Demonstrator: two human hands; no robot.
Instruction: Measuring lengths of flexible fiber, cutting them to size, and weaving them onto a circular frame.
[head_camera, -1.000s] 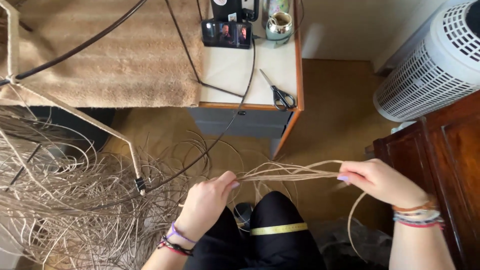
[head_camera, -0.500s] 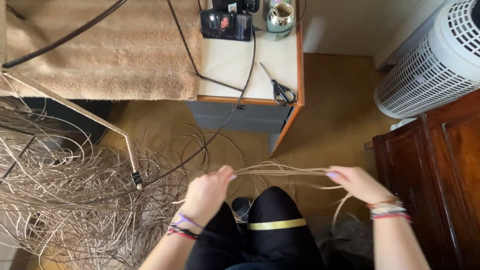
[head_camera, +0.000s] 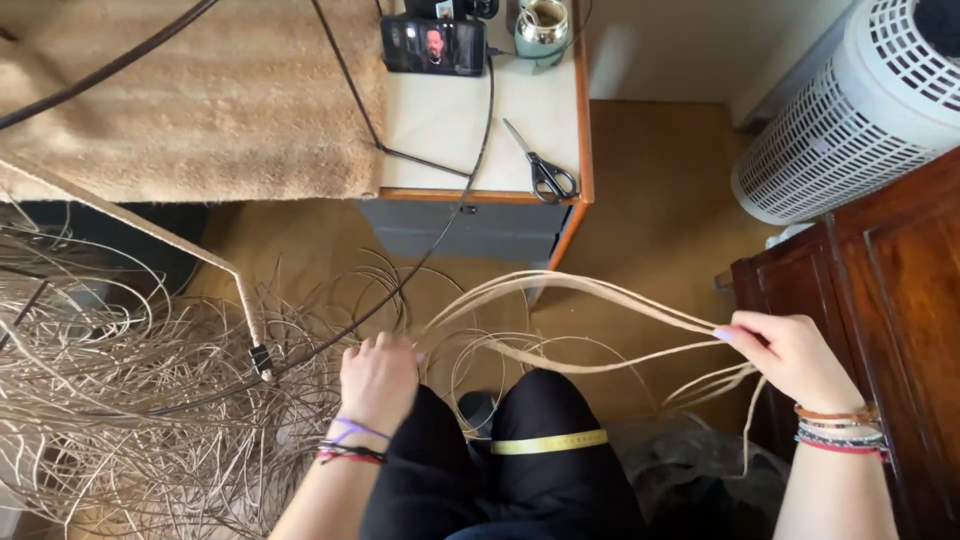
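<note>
Drawn further apart than before, the reed strands (head_camera: 590, 295) are pinched in the right hand (head_camera: 790, 355) at lower right; the left hand (head_camera: 378, 378) is curled, its grip hidden. Scissors (head_camera: 545, 170) lie near the table edge (head_camera: 470, 196) above, while the reed tangle (head_camera: 130, 400) crowds lower left, bare floor lying between the table and a wooden cabinet (head_camera: 880, 290).

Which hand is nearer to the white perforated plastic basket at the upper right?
Right. The right hand, pinching pale reed strands, sits just below-left of the white perforated plastic basket. The left hand is far off to the left, beside the heap of loose reed.
</note>
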